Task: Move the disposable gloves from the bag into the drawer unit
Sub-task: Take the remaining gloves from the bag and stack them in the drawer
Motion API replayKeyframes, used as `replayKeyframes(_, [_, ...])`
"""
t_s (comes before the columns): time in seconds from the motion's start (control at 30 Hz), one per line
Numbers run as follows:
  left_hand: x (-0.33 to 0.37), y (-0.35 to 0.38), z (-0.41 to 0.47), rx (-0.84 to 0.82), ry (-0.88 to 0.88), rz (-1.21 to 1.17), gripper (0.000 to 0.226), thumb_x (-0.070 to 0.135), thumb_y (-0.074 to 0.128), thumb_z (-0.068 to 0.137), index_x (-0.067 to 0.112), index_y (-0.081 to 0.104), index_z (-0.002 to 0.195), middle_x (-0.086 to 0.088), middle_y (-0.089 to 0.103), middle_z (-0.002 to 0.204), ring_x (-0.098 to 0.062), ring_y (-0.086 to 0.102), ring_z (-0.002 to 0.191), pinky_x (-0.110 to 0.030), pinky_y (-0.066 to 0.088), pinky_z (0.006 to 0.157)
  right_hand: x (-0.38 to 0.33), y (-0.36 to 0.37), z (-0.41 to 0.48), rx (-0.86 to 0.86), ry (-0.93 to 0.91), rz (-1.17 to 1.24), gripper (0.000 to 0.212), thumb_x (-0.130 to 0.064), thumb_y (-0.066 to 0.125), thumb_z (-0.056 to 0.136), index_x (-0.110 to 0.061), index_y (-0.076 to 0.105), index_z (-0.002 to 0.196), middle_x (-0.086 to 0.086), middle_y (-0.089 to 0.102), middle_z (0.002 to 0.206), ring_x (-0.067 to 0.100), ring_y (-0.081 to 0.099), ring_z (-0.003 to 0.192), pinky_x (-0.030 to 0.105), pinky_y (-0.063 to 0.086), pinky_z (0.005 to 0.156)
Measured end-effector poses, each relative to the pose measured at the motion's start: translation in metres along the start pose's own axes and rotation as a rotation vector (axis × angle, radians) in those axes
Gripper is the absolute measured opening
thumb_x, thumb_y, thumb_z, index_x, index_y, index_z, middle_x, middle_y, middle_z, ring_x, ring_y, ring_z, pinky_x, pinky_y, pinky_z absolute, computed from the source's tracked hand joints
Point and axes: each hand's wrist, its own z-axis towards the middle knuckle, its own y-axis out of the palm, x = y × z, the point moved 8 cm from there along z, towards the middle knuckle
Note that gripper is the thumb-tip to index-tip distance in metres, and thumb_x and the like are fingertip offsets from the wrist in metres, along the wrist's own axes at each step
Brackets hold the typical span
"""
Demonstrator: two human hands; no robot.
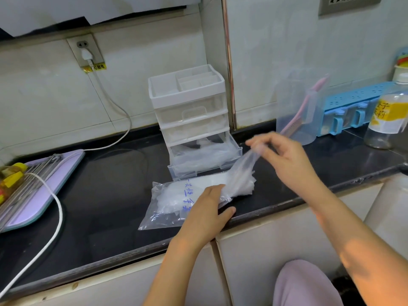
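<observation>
Two hands at the glove transfer: one pins the bag, the other draws gloves out.

Step in hand, as judged: extraction, partway through the task. Left hand (pixel 206 208) lies flat and unclenched on the bag (pixel 167 208), pressing it to the black worktop (pixel 106 195). Right hand (pixel 280 155) pinches a bunch of clear disposable gloves (pixel 242 171), which trails back to the bag's mouth at 7 o'clock of that hand. Next move calls for lifting the bunch free, then carrying it toward 10 o'clock into the open bottom drawer (pixel 205 160) of the drawer unit (pixel 189 111), just beyond the bag. Contents: bottom drawer already holds a loose heap of clear film; bag keeps a thick white wad; upper two drawers shut, contents unclear; top tray compartments appear bare.
</observation>
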Motion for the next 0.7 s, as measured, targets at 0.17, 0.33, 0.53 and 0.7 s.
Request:
replayKeyframes(0.17, [0.0,0.004,0.0,-0.025,-0.012,-0.012,0.065,0.04,0.056,0.093,0.028,0.023,0.148,0.014,0.03,0.148,-0.004,0.032,0.132,-0.014,0.025,0.101,-0.06,-0.032,0.045,0.138,-0.182,0.087,0.017,-0.009,0.053,0.096,-0.022,0.056,0.085,-0.011,0.068,0.092,0.005,0.063,0.097,0.017,0.046,0.088])
replayKeyframes(0.33, [0.001,-0.006,0.004,-0.11,-0.057,-0.28,0.119,0.065,0.073,0.064,0.037,-0.002,0.151,0.024,0.017,0.152,0.009,0.02,0.135,-0.016,0.019,0.107,-0.091,-0.017,0.077,-0.021,-0.22,-0.215,0.015,-0.015,0.058,0.091,-0.025,0.058,0.079,0.0,0.066,0.083,0.01,0.061,0.083,0.018,0.048,0.08])
replayKeyframes(0.53, [0.029,-0.046,0.022,0.101,0.072,-0.651,0.12,0.079,0.065,0.051,0.034,0.013,0.149,0.016,0.037,0.145,0.006,0.041,0.128,-0.015,0.036,0.105,-0.083,0.033,0.084,-0.277,-0.175,-0.592,0.006,-0.019,0.058,0.092,-0.022,0.06,0.086,-0.003,0.06,0.078,0.014,0.055,0.076,0.022,0.042,0.068])
replayKeyframes(0.7, [0.037,-0.048,0.035,0.05,0.048,-0.771,0.129,0.087,0.065,0.043,0.028,0.021,0.149,0.003,0.054,0.136,0.001,0.055,0.118,-0.025,0.043,0.103,-0.079,0.043,0.092,-0.265,-0.108,-0.662,0.009,-0.029,0.059,0.091,-0.024,0.06,0.084,-0.008,0.058,0.081,0.012,0.054,0.083,0.021,0.035,0.061])
